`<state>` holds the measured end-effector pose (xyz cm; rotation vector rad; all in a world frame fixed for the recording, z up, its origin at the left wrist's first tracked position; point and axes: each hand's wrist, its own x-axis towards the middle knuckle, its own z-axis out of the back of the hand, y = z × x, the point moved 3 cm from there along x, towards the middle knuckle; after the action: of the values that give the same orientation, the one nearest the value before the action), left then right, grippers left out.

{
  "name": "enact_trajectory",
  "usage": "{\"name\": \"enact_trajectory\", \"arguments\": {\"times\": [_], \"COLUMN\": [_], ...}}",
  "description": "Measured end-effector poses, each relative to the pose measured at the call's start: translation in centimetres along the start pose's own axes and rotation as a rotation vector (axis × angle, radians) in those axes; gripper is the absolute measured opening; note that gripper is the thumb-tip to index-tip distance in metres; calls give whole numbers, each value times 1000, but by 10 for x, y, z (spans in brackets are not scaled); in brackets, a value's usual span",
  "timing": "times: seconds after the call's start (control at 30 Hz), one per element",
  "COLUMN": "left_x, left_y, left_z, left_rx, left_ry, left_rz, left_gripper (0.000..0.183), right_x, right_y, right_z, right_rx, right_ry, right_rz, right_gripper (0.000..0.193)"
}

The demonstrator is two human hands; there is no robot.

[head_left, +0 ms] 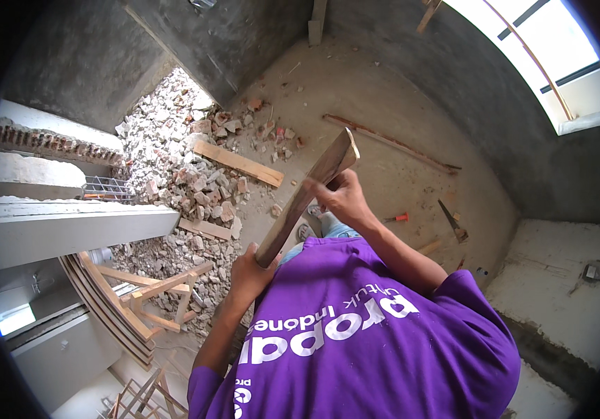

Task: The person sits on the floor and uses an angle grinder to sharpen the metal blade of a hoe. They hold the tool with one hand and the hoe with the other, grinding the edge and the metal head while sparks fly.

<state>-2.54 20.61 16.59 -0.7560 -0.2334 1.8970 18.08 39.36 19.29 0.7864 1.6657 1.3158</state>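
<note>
A wooden board (303, 193) slants up and away in front of my body, its pale cut end at the top right. My left hand (249, 274) is wrapped round the board's lower end. Against the upper part of the board, my right hand (345, 200) is closed, with thumb and fingers brought together at its face. Whatever those fingertips may pinch is too small or too hidden to make out. My feet show partly below the board.
Broken brick rubble (198, 185) is heaped at the left, with a loose plank (239, 163) on it. Nearer stands a wooden frame (163, 290). A long wood strip (391, 143), an orange-handled tool (398, 218) and a handsaw (451, 220) lie on the floor. Grey walls (425, 77) surround the room.
</note>
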Motion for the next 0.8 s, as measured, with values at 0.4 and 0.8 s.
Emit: {"name": "enact_trajectory", "arguments": {"times": [0.4, 0.8], "left_x": [11, 33], "left_y": [-17, -67], "left_z": [-11, -18], "left_rx": [-32, -117], "left_ry": [72, 412], "left_rz": [-120, -202], "left_gripper": [48, 39], "right_x": [-20, -68], "right_y": [20, -13], "right_z": [48, 42], "right_rx": [4, -53], "right_ry": [-327, -217], "right_rz": [244, 121], "right_gripper": [26, 25]}}
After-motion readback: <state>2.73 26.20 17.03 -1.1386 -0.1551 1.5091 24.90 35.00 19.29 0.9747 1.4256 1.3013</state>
